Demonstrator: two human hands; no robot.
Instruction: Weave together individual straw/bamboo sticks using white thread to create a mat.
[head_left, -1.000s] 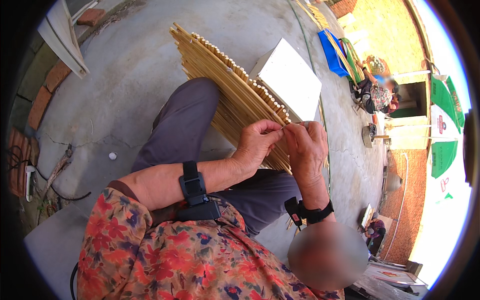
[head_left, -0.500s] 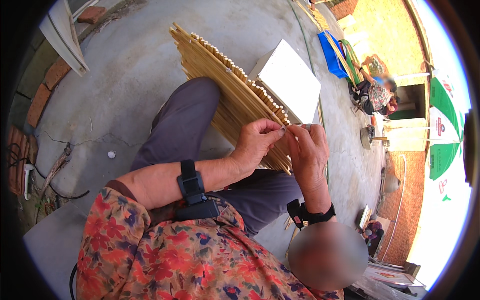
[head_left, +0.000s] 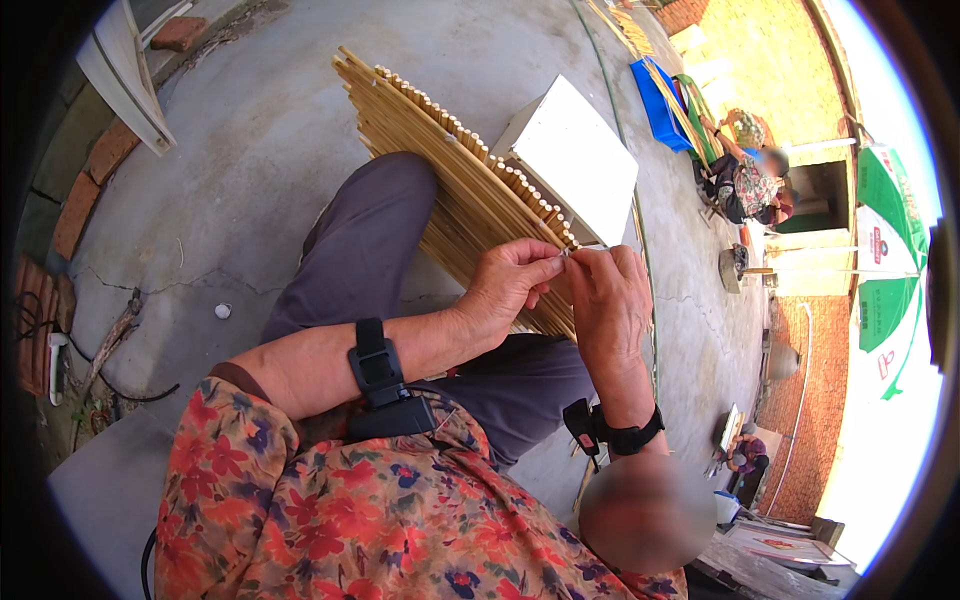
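A mat-like row of thin tan sticks point(head_left: 450, 165), laid side by side with their pale cut ends along one edge, slants across my lap and raised knee. At its near right corner my left hand point(head_left: 508, 285) is closed, thumb and forefinger pinched by the last stick ends. My right hand point(head_left: 612, 305) meets it there, its fingertips pinched against the same spot. Whatever lies between the fingertips is too small to make out. My hands hide part of the mat's near end.
Just beyond the stick ends stands a white box point(head_left: 570, 155). A blue tub point(head_left: 661, 105) with long sticks lies farther right, beside a seated person point(head_left: 745, 190). Bricks point(head_left: 108, 152) edge the concrete floor at left. A small white round object point(head_left: 223, 311) rests on the floor.
My right hand has turned, its fingers curling more and showing more of its back. The left hand keeps its pinch at the corner. The sticks stay nearly in place.
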